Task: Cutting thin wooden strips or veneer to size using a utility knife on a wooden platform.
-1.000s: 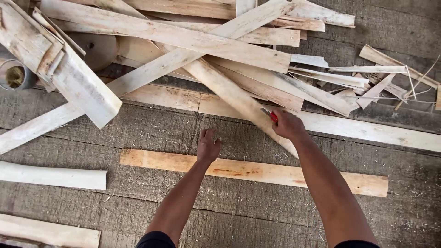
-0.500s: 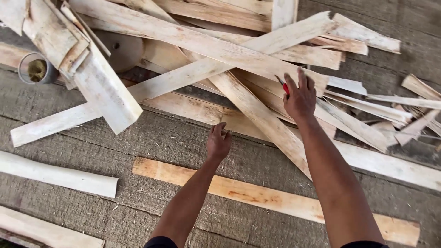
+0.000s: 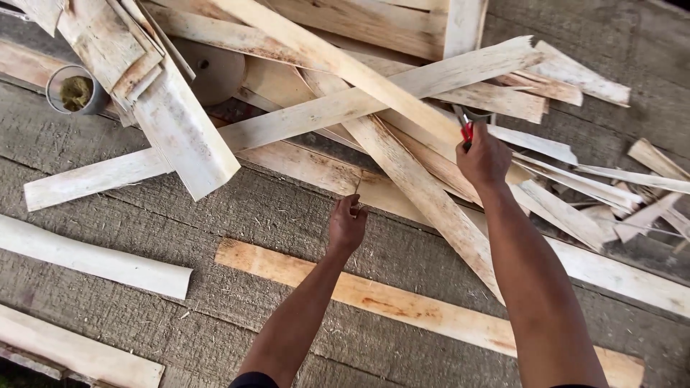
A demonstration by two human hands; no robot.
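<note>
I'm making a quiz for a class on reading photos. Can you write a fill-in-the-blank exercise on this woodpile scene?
1. The right hand grips a tool with ____ handles.
2. The left hand is near the edge of a ____ plank.
3. The round tin stands at the upper ____ of the picture.
4. The planks lie on a grey ____ floor.

Missing words: red; wooden; left; wooden
</note>
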